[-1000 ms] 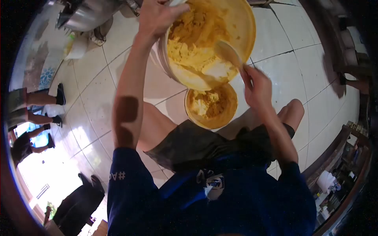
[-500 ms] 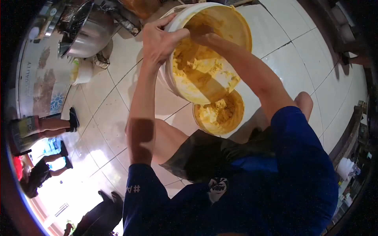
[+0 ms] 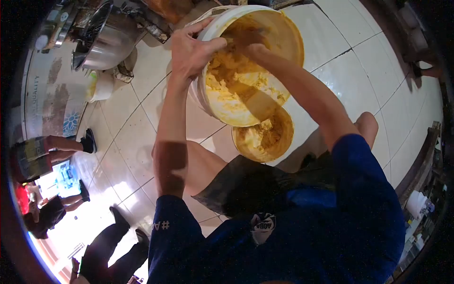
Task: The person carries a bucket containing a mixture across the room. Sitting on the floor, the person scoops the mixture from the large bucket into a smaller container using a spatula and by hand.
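A large white bucket (image 3: 203, 94) is tipped on its side, its mouth toward me, with yellow paste smeared over its inner wall. My left hand (image 3: 193, 53) grips the bucket's rim at the upper left, thumb over the edge. Reaching inside the bucket, my right hand (image 3: 255, 48) is closed near the paste; its fingers are in shadow and whatever they hold is hidden. Below the bucket's mouth, between my legs, a smaller round container (image 3: 288, 137) stands on the floor with yellow paste in it.
A steel mixing bowl (image 3: 106, 49) is at the upper left, above a small white bucket (image 3: 102, 86). Other people's legs (image 3: 66, 149) show at the left, and another person (image 3: 104, 246) at the lower left. Cluttered shelves (image 3: 421, 203) line the right. Tiled floor (image 3: 127, 137) lies around.
My right hand, with a spatula showing a second ago, has gone deeper into the bucket. My left hand keeps its hold on the rim. The person at the lower left has shifted their legs.
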Tool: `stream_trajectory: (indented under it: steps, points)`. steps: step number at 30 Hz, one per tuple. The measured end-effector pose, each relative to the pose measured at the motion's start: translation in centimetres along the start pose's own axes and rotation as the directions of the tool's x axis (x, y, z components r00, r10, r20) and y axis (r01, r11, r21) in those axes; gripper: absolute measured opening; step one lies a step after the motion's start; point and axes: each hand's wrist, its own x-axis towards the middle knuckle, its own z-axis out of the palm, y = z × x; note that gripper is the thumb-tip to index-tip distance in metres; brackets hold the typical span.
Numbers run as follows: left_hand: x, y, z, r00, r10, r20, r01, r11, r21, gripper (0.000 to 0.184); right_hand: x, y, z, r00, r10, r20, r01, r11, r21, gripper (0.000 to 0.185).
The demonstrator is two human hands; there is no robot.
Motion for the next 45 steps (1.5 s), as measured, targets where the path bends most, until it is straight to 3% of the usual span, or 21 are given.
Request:
stream_trajectory:
  steps: [3, 7, 10, 13, 15, 17, 19, 20, 22, 23, 26, 29, 30, 32, 36, 38, 41, 45]
  points:
    - [0.5, 0.0, 0.0, 1.000, 0.002, 0.000, -0.002, 0.998, -0.060, 0.058, 2.7, -1.4, 1.8, 0.993, 0.025, -0.118, -0.015, 0.996, 0.084, 0.035]
    - [0.1, -0.4, -0.2, 1.000, -0.017, 0.009, 0.017, 0.998, -0.054, 0.058, 2.4, -1.5, -0.5, 0.986, -0.119, 0.121, 0.084, 0.962, 0.260, 0.035]
    - [0.2, -0.4, 0.0, 1.000, -0.001, -0.006, 0.001, 0.998, -0.057, 0.058, 0.4, -1.5, -2.5, 0.905, -0.280, 0.321, 0.176, 0.932, 0.316, 0.036]
    - [0.3, -0.4, 0.5, 0.999, 0.032, -0.013, -0.033, 0.996, -0.080, 0.057, -4.0, -1.7, -3.8, 0.856, -0.390, 0.340, 0.333, 0.918, 0.215, 0.036]
    - [0.4, -0.4, 0.4, 0.999, 0.037, -0.005, -0.038, 0.996, -0.076, 0.057, -6.2, -1.4, -5.4, 0.870, -0.366, 0.330, 0.371, 0.927, 0.049, 0.037]
    - [0.3, -0.4, 0.1, 0.999, 0.040, 0.012, -0.038, 0.993, -0.115, 0.056, -6.7, -0.6, -8.4, 0.843, -0.295, 0.450, 0.384, 0.915, -0.121, 0.037]
    - [0.1, -0.4, -0.1, 0.999, 0.040, -0.003, -0.041, 0.995, -0.089, 0.056, -6.9, 0.6, -10.3, 0.922, -0.288, 0.258, 0.349, 0.908, -0.233, 0.016]
    - [0.0, -0.3, -0.1, 0.999, 0.052, -0.010, -0.052, 0.997, -0.059, 0.055, -6.5, 0.4, -10.8, 0.921, -0.293, 0.259, 0.353, 0.906, -0.233, 0.016]
    - [-0.1, -0.5, -0.1, 0.998, 0.063, -0.012, -0.063, 0.997, -0.052, 0.055, -5.0, -0.7, -11.3, 0.867, 0.007, 0.498, 0.072, 0.988, -0.139, 0.039]
    - [-0.1, -0.4, -0.1, 0.997, 0.075, -0.010, -0.075, 0.996, -0.046, 0.055, -3.9, -1.0, -9.2, 0.870, 0.003, 0.493, 0.073, 0.988, -0.135, 0.039]
    - [0.0, -0.2, -0.1, 0.999, 0.023, 0.043, -0.022, 0.999, -0.027, 0.052, -1.4, -1.4, -3.1, 0.993, 0.043, 0.108, -0.044, 0.999, 0.006, 0.038]
    - [0.5, -1.3, 0.0, 0.999, 0.032, 0.017, -0.030, 0.996, -0.081, 0.053, 0.3, -2.3, -0.3, 0.999, 0.038, -0.029, -0.031, 0.977, 0.212, 0.038]
    - [0.6, -1.5, -0.3, 0.999, 0.027, 0.017, -0.026, 0.996, -0.081, 0.053, 0.4, -2.2, 0.2, 1.000, 0.023, -0.014, -0.019, 0.964, 0.266, 0.038]
    - [0.9, -0.4, -0.9, 0.961, 0.237, 0.143, -0.212, 0.962, -0.174, 0.066, 0.2, -1.9, 0.3, 0.996, -0.044, 0.078, 0.011, 0.925, 0.379, 0.037]
    - [0.5, -0.1, -1.2, 0.976, 0.168, 0.140, -0.155, 0.983, -0.095, 0.067, -1.3, -1.0, 1.1, 0.924, -0.189, 0.333, -0.038, 0.820, 0.572, 0.037]
    - [0.9, -1.0, -0.8, 0.960, 0.258, 0.104, -0.241, 0.958, -0.152, 0.066, -1.8, -1.6, 1.8, 0.887, -0.231, 0.399, -0.063, 0.797, 0.601, 0.038]
    - [0.3, -1.5, -0.2, 0.989, 0.145, 0.024, -0.143, 0.988, -0.054, 0.052, -2.1, -3.2, 3.0, 0.842, -0.240, 0.483, -0.120, 0.789, 0.602, 0.038]
    - [0.6, -1.6, -0.6, 0.995, 0.086, 0.053, -0.085, 0.996, -0.021, 0.052, -3.8, -4.1, 0.1, 0.853, -0.210, 0.477, -0.176, 0.746, 0.643, 0.036]
